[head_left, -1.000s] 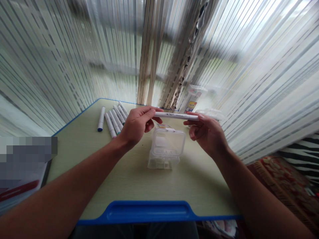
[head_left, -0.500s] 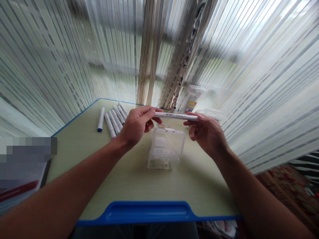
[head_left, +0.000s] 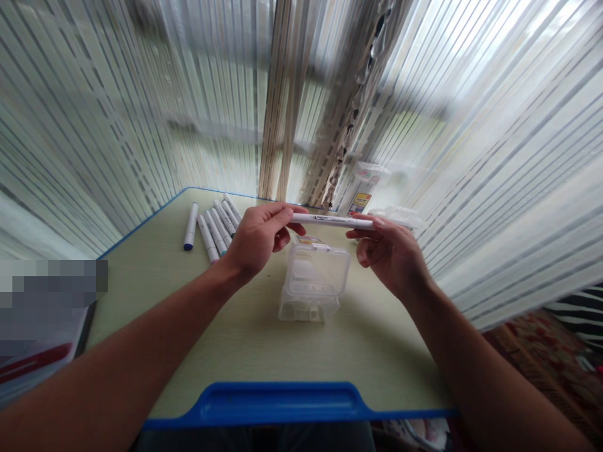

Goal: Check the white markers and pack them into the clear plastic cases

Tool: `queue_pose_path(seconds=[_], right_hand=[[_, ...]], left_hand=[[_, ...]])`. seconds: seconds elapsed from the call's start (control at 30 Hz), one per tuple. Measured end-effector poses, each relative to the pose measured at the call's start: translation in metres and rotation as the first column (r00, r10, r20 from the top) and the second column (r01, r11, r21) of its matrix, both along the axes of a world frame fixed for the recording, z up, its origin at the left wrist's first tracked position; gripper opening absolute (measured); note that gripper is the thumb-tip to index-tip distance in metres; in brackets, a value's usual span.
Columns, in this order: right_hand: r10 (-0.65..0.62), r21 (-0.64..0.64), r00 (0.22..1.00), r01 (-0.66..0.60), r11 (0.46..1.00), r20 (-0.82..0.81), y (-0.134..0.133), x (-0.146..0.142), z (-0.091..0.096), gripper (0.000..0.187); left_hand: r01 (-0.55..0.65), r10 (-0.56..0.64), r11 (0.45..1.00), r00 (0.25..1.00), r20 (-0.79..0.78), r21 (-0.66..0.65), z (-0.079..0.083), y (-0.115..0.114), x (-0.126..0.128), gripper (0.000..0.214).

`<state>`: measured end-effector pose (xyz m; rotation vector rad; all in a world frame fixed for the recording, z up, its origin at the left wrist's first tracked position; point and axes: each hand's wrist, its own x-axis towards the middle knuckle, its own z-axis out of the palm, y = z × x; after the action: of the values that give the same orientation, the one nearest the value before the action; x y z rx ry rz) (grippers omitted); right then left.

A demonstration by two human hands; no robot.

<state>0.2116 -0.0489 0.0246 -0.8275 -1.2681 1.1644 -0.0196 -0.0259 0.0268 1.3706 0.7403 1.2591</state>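
Observation:
I hold a white marker pen (head_left: 332, 220) level above the table, one end in each hand. My left hand (head_left: 258, 237) pinches its left end between thumb and fingers. My right hand (head_left: 389, 251) grips the right end with curled fingers. Right below the pen stands a clear plastic box (head_left: 313, 282) with its lid raised. Several more white markers (head_left: 214, 225) lie in a row at the far left of the table, apart from my hands.
The pale green table (head_left: 245, 339) has a blue rim and a blue groove tray (head_left: 280, 402) at the near edge. A clear container with a yellow label (head_left: 362, 188) stands at the far right corner. Striped curtains hang close behind. A book lies at left.

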Motion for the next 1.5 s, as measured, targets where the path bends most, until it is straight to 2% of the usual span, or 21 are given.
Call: queue_pose_path(seconds=[1.5], right_hand=[[0.004,-0.008,1.0,-0.004,1.0,-0.004,0.0002,0.0001,0.0006,0.025]], left_hand=[[-0.005,0.005,1.0,1.0,-0.005,-0.007,-0.0016,0.0002,0.0006,0.025]])
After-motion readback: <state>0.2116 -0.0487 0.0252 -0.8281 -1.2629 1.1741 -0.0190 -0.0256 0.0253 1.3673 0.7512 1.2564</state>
